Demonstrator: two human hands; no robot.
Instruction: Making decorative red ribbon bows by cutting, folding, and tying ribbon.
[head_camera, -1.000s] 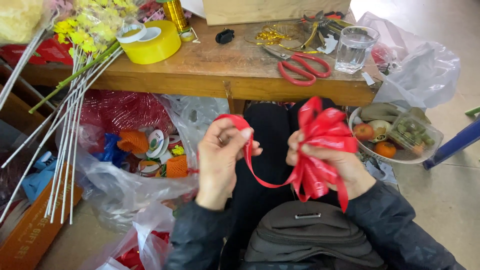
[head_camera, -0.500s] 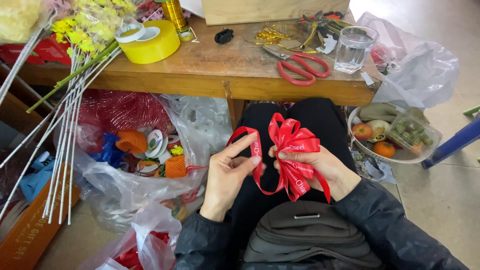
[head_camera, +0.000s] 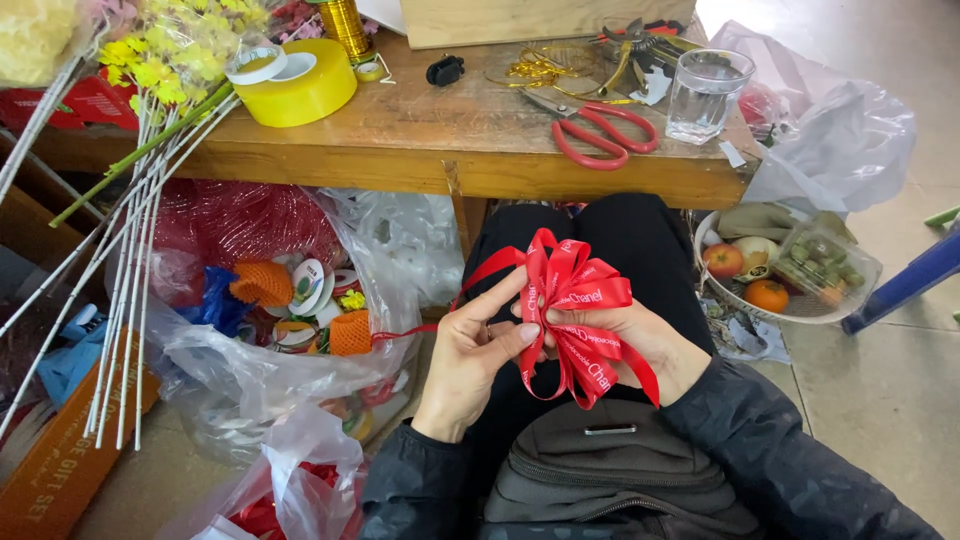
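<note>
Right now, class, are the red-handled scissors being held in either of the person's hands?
No: the red-handled scissors lie on the wooden table, while both hands hold the red ribbon bow.

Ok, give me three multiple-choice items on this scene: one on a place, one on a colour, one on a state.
1. Where do the scissors lie?
A. on the wooden table, left of the glass
B. in the fruit basket
C. on the person's lap

2. What colour is the big tape roll on the table?
A. blue
B. yellow
C. green

3. How is the ribbon bow held?
A. it lies loose on the floor
B. one hand alone dangles it by a tail
C. both hands pinch it over the lap

Answers:
1 A: the red-handled scissors rest on the tabletop beside the glass.
2 B: the roll is plainly yellow.
3 C: the left hand and right hand both have fingers on the red looped bow.
</note>
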